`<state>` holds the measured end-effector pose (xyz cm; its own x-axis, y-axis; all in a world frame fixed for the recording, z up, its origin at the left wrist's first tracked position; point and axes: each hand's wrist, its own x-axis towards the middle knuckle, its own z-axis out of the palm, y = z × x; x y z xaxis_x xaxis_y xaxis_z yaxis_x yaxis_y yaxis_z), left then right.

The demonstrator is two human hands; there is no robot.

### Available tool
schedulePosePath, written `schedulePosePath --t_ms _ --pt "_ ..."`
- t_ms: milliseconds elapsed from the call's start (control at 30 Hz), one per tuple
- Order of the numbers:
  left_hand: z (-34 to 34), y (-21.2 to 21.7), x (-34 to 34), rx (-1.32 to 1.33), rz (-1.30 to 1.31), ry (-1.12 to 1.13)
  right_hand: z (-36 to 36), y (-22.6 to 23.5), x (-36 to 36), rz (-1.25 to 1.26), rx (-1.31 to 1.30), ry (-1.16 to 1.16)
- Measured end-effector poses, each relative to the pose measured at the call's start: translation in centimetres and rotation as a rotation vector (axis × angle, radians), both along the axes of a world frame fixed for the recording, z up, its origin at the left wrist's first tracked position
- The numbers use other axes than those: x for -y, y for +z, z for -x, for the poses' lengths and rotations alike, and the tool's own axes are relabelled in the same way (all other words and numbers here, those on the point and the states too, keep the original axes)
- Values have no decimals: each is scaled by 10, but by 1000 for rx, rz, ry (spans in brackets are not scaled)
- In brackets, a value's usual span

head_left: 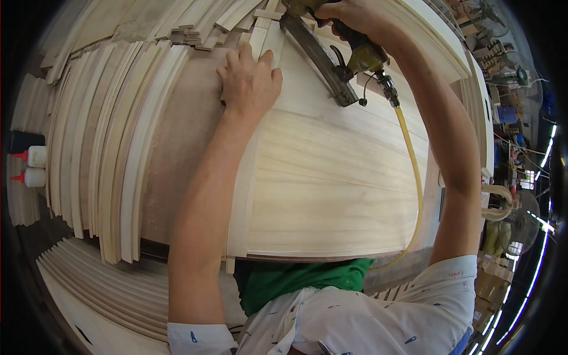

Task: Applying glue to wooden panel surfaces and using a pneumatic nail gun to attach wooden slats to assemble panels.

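My left hand [251,83] presses down on a long pale wooden strip [241,204] at the left edge of a wooden panel [331,201], its fingertips bent over the strip. A small wooden crosspiece [268,14] lies across the strip's far end. In my right hand [355,16] is a pneumatic nail gun [361,56], gripped by the handle. Its long magazine [319,62] slants over the panel's far part, and its nose is cut off at the top edge. A yellow air hose [414,165] runs from the handle's fitting toward my body.
Rows of loose wooden strips [109,148] lie left of the panel, with more strips [207,21] piled beyond. Two white bottles with red tips [36,157] stand at the far left. Grooved wooden pieces [112,284] are stacked at the lower left. A fan [520,222] stands off to the right.
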<state>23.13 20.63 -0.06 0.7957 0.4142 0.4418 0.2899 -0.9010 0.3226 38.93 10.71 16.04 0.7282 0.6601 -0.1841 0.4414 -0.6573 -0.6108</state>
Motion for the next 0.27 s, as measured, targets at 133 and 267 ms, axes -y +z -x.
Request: schedulePosePath --t_ms 133,267 --pt "-3 -2 1 44 -17 -2 2 -1 2 -7 35 1" --pt "-3 -2 1 -7 20 -1 -8 -14 2 -95 -1 40"
